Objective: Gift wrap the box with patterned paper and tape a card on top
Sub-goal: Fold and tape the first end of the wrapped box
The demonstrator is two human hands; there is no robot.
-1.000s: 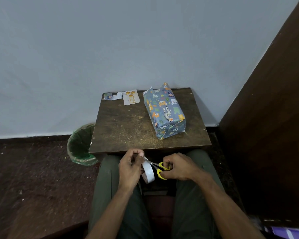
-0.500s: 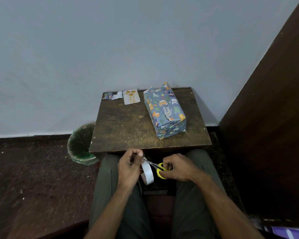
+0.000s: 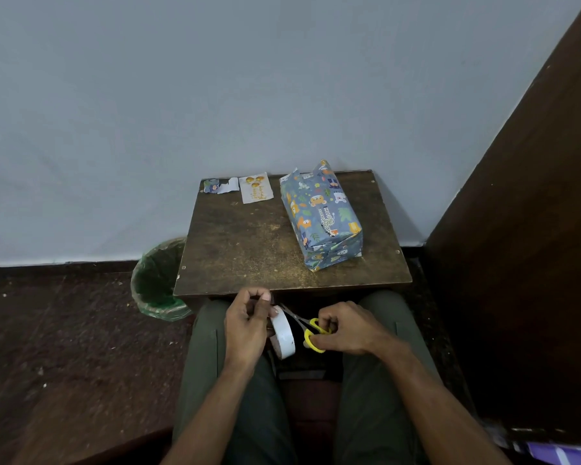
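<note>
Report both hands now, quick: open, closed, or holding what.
Left hand: closed, holding the white tape roll.
Right hand: closed, gripping the yellow-handled scissors.

Wrapped box [image 3: 321, 214] on the table [image 3: 249, 250], right side. Card [image 3: 256, 192] at far edge, paper scraps [image 3: 220, 186] just left of it. Bin [image 3: 156, 280] left of table. Nearer, tape roll [image 3: 283, 332] left of scissors [image 3: 307, 330].

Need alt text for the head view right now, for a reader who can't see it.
Over the lap, the left hand holds a white tape roll while the right hand works yellow-handled scissors at it. On the small wooden table beyond lie the wrapped box and a card.
</note>
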